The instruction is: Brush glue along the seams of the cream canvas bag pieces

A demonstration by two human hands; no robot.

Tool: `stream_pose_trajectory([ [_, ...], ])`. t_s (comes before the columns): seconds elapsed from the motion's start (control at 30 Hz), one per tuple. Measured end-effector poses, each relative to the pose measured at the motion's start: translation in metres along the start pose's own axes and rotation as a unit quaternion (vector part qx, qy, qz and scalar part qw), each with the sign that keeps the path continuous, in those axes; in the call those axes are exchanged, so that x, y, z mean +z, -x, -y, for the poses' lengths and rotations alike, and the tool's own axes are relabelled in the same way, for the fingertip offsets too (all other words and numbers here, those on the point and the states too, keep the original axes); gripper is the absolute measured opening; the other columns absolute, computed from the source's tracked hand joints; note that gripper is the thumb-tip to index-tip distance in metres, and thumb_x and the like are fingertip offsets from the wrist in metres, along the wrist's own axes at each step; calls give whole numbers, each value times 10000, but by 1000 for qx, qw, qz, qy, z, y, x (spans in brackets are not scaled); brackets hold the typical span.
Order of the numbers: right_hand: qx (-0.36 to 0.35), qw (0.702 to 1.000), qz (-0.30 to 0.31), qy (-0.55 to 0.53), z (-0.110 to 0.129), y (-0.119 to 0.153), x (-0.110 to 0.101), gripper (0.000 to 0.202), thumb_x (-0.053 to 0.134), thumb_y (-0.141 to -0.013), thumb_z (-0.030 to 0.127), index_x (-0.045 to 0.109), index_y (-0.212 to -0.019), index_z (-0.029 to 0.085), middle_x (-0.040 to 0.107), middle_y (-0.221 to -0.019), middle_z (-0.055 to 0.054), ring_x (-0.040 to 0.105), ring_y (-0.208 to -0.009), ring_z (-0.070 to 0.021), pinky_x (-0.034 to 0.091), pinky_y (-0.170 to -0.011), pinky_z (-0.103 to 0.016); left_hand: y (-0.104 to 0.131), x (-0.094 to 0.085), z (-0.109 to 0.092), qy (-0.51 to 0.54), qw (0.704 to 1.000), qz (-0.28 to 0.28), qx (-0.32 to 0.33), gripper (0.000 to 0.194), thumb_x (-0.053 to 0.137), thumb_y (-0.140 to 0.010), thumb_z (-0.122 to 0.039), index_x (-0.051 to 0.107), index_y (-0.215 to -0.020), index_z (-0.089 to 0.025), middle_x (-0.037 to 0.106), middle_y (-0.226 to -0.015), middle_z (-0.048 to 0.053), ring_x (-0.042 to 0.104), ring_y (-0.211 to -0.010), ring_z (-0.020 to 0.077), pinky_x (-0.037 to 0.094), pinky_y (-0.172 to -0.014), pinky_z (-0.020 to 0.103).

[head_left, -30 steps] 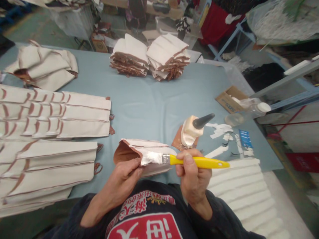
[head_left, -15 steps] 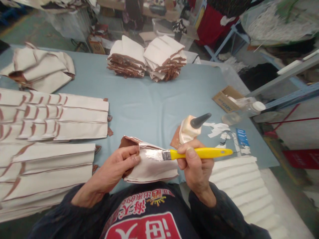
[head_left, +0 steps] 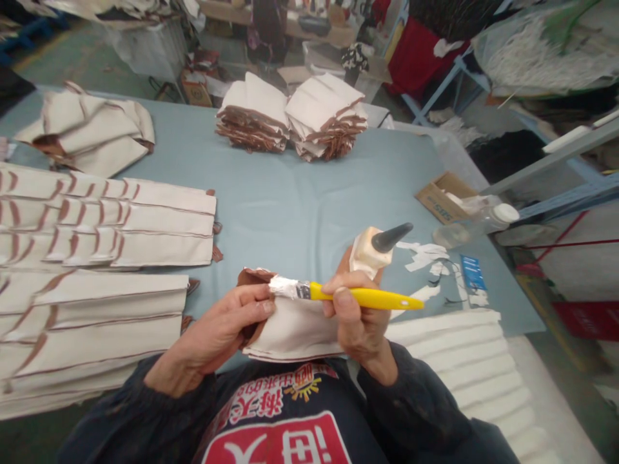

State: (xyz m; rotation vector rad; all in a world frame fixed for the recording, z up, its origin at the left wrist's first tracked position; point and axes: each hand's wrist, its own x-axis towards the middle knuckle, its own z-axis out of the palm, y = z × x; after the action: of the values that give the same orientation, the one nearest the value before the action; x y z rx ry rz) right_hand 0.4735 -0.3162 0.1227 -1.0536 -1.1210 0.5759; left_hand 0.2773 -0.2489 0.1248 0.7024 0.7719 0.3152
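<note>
In my right hand [head_left: 360, 319] is a yellow-handled paintbrush [head_left: 370, 298], held level across my front. White paste coats its bristles, which are at the upper edge of a cream fabric piece [head_left: 294, 330] with brown edging. My left hand [head_left: 232, 325] pinches that piece at its left end, where a brown side shows. Just beyond my right hand stands a cream bottle [head_left: 370, 252] with a black nozzle; its lower part is partly hidden by the hand.
Overlapping rows of cream pieces [head_left: 164, 225] lie at left, below a crumpled fabric heap [head_left: 97, 132]. Two fabric stacks [head_left: 326, 109] stand at the back of the blue-grey table [head_left: 271, 193]. To the right are a cardboard box [head_left: 442, 200], a clear jar [head_left: 476, 222] and white strips [head_left: 420, 254].
My right hand has moved left with the paintbrush, so the bristles now sit closer to my left fingers. The left hand keeps its pinch on the fabric piece. The view has shifted slightly.
</note>
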Motion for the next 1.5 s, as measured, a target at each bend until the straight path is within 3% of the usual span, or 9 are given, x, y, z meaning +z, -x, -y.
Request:
stream_pose_trajectory([
  [0.2,-3,997,-78,-8,1,1,1,226,575,-1050,395,675,-908,251,524,-589,74,496,-446,-91,449,-443,-238,0,6,-5,32,999,22,-6,309,916,-748,-372,833,-965,-169,763,-761,52,658,-655,157,569,-772,308],
  [0.37,24,999,-35,-19,-4,7,3,191,570,-1056,337,694,-943,245,571,-592,73,527,-452,-83,457,-453,-218,-1,5,-6,15,1000,19,5,299,893,-769,-389,833,-964,-170,758,-728,38,639,-614,144,560,-718,289],
  [0.47,16,998,-53,-17,-11,2,6,187,530,-1076,330,680,-996,251,616,-631,70,587,-495,-88,500,-502,-222,-2,5,-6,16,1000,22,4,317,888,-780,-374,828,-1019,-175,776,-779,48,672,-659,153,553,-721,281],
  [0.6,-16,989,-90,113,-20,-3,2,167,518,-1074,311,674,-1092,254,691,-745,37,683,-649,-120,599,-658,-284,-3,7,-7,23,999,43,-5,360,881,-792,-374,816,-1086,-177,798,-856,72,724,-751,186,563,-764,293],
  [0.77,-37,966,-18,254,-27,-3,3,180,524,-1049,268,700,-1060,230,761,-870,-33,737,-779,-167,637,-762,-343,-5,7,-9,20,998,54,-15,402,890,-774,-395,812,-1097,-170,778,-833,64,707,-747,189,554,-746,291],
  [0.93,-30,957,-50,283,-28,-13,1,183,515,-1040,269,689,-1028,215,671,-729,8,680,-717,-158,584,-727,-326,-4,-4,-13,-94,995,17,39,384,794,-860,-522,830,-1018,-174,721,-798,46,631,-735,177,484,-633,249],
  [1.17,29,955,-96,278,-37,-36,-15,271,478,-1060,377,666,-1002,191,601,-678,39,580,-606,-125,481,-612,-289,4,-17,-10,-372,916,52,138,295,655,-952,-441,781,-888,-182,706,-789,15,592,-747,183,488,-692,272],
  [1.33,59,953,-94,281,-45,-33,-9,287,498,-1038,393,678,-964,183,629,-651,33,575,-576,-117,494,-591,-277,2,-10,1,-424,879,87,199,303,498,-1037,-315,704,-872,-165,695,-797,15,583,-727,156,462,-693,256],
  [1.5,100,979,-135,118,-17,-6,-9,288,555,-1037,444,666,-934,199,567,-544,68,507,-447,-100,447,-461,-241,5,-10,14,-458,858,23,233,245,514,-1016,-263,711,-887,-195,711,-817,27,622,-771,183,503,-744,284],
])
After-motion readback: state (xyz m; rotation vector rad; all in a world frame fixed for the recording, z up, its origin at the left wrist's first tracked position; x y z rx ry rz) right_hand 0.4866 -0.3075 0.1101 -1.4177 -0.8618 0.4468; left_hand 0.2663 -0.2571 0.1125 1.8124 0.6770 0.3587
